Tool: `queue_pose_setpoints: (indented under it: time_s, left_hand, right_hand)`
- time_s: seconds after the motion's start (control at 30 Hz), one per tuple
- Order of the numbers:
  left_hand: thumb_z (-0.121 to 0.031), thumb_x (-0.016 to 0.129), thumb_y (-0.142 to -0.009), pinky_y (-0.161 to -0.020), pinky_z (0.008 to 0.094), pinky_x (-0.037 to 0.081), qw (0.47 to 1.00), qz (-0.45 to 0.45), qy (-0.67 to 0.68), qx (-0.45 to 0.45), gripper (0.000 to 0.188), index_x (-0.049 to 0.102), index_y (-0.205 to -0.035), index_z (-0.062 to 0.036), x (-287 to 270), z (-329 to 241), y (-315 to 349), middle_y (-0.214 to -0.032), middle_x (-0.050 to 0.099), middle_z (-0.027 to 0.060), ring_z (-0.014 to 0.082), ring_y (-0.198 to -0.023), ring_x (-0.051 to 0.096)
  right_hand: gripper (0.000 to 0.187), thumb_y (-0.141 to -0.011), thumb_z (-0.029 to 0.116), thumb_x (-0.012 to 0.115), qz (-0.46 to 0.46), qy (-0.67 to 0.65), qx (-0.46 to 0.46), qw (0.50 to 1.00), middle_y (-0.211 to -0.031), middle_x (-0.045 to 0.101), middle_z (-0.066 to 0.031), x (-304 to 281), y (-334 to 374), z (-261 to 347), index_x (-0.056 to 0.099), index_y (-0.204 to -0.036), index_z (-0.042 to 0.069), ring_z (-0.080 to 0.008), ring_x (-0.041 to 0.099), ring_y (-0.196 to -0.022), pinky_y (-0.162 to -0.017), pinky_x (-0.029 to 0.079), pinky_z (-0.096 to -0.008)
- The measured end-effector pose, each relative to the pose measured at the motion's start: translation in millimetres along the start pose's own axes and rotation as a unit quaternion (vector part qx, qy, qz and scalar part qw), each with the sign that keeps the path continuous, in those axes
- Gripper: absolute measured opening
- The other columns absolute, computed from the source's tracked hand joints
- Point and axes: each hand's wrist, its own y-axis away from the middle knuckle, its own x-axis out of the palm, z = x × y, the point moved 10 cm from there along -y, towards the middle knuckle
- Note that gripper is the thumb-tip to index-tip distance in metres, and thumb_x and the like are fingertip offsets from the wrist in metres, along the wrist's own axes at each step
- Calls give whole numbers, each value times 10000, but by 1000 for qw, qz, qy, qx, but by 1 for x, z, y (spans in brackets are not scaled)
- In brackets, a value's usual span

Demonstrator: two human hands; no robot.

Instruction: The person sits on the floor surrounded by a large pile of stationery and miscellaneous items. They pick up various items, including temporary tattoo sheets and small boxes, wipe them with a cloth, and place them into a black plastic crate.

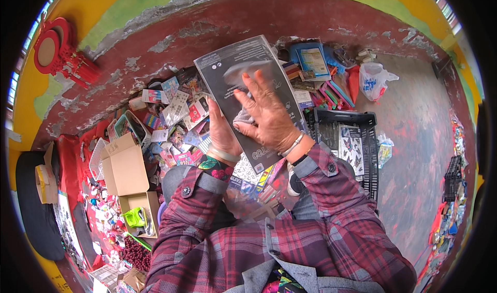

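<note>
A flat dark grey package [217, 70] in a clear plastic sleeve is held up in front of me, tilted with its top to the left. My left hand [222, 132] supports its left edge, thumb up along the side and the other fingers mostly hidden. Across its face lies my right hand [266, 112], with fingers spread. A pale grey shape [248, 70] shows on the package by those fingers; I cannot tell whether it is printed or a loose thing. Below the package, sheets with black designs [246, 171] lie between my legs.
A black plastic crate [370, 158] holding printed sheets stands at my right. An open cardboard box [124, 169] with a bright green item [134, 218] is at my left. Beyond are piled small packets [178, 109], a white plastic bag [375, 81] and a peeling red wall [181, 39].
</note>
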Motion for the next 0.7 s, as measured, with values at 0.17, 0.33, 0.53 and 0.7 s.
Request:
queue_pose_setpoints:
  time_s: [0.17, 0.33, 0.53, 0.7]
  left_hand:
    - [-603, 319, -891, -1028, 430, 326, 998, 31, 35, -39, 684, 349, -1345, -93, 10, 6, -1, -1359, 399, 104, 290, -1236, 396]
    - [-541, 378, -905, -962, 413, 401, 999, 33, 22, 8, 599, 413, -1301, -94, 10, -11, -4, -1266, 493, 103, 267, -1131, 497]
    - [-397, 360, -958, -933, 354, 419, 993, 80, -59, 57, 431, 460, -1236, -84, -22, -22, -14, -1195, 535, 75, 209, -1083, 518]
    - [-449, 322, -953, -1037, 413, 309, 998, 30, -16, -53, 518, 363, -1338, -106, 9, 12, 3, -1338, 425, 86, 256, -1244, 387]
  right_hand:
    - [603, -720, 430, 669, 9, 18, 45, 999, -1404, 313, -181, -2, 1, -20, 534, -1226, 131, -359, 237, -1325, -1038, 221, -476]
    - [784, -712, 189, 694, -48, -148, 35, 987, -1448, 197, -202, -10, 1, -3, 306, -1392, 144, -359, 280, -1310, -1028, 340, -354]
    - [710, -787, 308, 627, 85, -105, -61, 989, -1452, 243, -156, 30, 10, 22, 311, -1388, 100, -311, 225, -1349, -1079, 215, -425]
    - [578, -854, 409, 521, 51, 64, -14, 997, -1392, 371, -98, 9, -2, -5, 425, -1317, 77, -323, 193, -1353, -1077, 160, -469]
